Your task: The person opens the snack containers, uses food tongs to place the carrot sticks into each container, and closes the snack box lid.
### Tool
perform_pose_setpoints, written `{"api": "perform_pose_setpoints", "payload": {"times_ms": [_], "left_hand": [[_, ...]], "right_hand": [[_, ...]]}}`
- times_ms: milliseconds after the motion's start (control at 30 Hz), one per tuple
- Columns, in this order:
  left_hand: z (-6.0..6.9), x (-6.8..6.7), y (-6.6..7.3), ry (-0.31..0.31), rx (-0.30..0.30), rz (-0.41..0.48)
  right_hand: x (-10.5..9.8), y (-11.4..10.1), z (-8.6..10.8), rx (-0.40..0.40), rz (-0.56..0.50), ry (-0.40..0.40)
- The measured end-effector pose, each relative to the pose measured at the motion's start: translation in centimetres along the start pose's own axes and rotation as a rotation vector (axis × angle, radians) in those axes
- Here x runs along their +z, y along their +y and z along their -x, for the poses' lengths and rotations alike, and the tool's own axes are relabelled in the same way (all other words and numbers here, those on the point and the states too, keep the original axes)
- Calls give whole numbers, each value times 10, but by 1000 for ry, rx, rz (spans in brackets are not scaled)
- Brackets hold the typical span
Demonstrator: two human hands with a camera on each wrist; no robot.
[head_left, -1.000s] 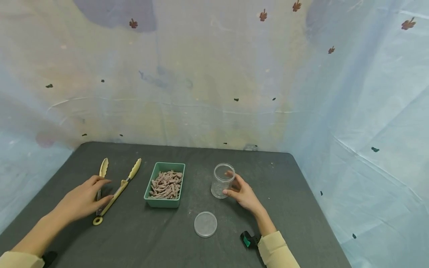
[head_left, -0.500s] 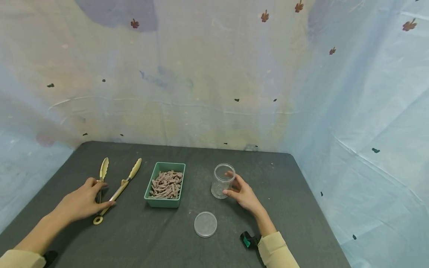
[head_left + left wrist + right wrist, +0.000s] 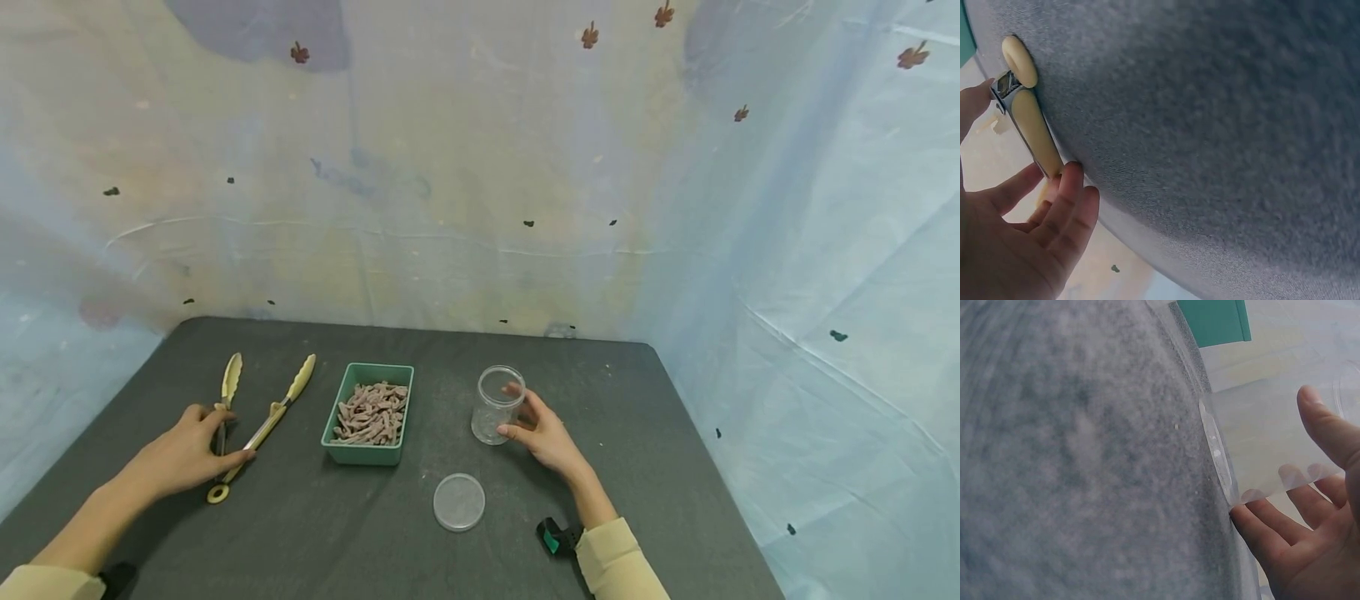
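Note:
My left hand (image 3: 176,454) holds the yellow-handled tongs (image 3: 264,429), which lie spread on the table. Its thumb is at one arm and its fingertips at the other. In the left wrist view the fingers (image 3: 1063,200) meet the yellow handle (image 3: 1034,128). Over on the right, my right hand (image 3: 551,437) grips the side of a clear lidless jar (image 3: 491,417) standing upright; the right wrist view has its thumb and fingers around the jar wall (image 3: 1260,437). A round clear lid (image 3: 459,502) lies flat in front of the jar.
Between the hands stands a green rectangular tray (image 3: 365,455) with many brownish strips (image 3: 371,412) inside. The dark table (image 3: 360,550) ends at a patterned curtain (image 3: 450,167) behind and to the right. A black strap with a green tab (image 3: 551,540) is by the right sleeve.
My left hand has drawn its fingers onto the arms of the tongs, shifting slightly down and left. The right hand and jar stay where they were.

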State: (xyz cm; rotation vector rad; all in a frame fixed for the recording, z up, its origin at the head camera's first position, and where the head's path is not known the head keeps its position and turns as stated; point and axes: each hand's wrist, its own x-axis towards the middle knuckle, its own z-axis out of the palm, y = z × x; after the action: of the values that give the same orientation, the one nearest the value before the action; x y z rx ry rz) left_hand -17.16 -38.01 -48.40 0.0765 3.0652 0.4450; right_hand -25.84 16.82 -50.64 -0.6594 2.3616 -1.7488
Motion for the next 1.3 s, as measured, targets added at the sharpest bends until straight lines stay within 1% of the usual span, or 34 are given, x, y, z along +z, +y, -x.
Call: {"api": "perform_pose_setpoints", "payload": {"times_ms": [133, 267, 400, 500, 567, 700, 833, 967, 1133, 1300], "left_hand": [[-2, -1, 0, -9, 8, 33], [-4, -3, -2, -23, -10, 54], [-3, -8, -1, 14, -2, 66], [-4, -8, -3, 28, -6, 91], [-5, -7, -4, 21, -29, 102], [-8, -6, -5, 4, -99, 119], [-12, -7, -2, 19, -168, 101], [-15, -8, 0, 38, -217, 86], [-17, -7, 2, 78, -243, 81], [-14, -10, 4, 101, -244, 75]], "right_hand": [[-1, -1, 0, -1, -6, 0], [-1, 0, -2, -12, -11, -13], [-1, 1, -2, -12, -10, -15], [0, 0, -2, -16, -7, -12], [0, 0, -2, -18, -6, -13], [0, 0, -2, -15, -9, -8], [0, 0, -1, -25, -9, -6], [1, 1, -1, -33, -11, -12], [0, 0, -1, -41, 2, -7], [0, -1, -1, -38, 2, -5]]}}
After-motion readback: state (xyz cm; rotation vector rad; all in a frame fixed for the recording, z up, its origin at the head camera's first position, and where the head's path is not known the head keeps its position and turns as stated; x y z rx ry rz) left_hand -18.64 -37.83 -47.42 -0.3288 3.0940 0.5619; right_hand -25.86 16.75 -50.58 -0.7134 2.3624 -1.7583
